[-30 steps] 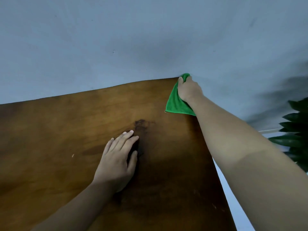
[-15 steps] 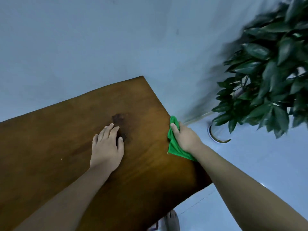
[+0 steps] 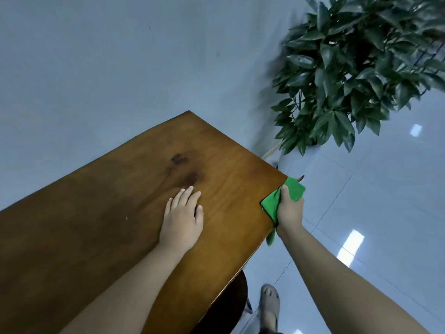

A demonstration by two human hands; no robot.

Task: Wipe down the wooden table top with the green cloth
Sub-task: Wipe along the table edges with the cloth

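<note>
Two hands work at one wooden table top [image 3: 101, 213]: the left hand [image 3: 181, 220] lies flat and open, holding nothing, while the right hand [image 3: 290, 209] is closed around one green cloth [image 3: 271, 206] at the table's right edge, near its front corner, part hanging over. Half a second ago the cloth sat farther up that edge. Bare wood spreads leftward; one plant [image 3: 356, 68] stands beyond

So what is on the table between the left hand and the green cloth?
Nothing: in the head view only bare wood of the table lies between the flat left hand and the green cloth gripped by the right hand.
</note>
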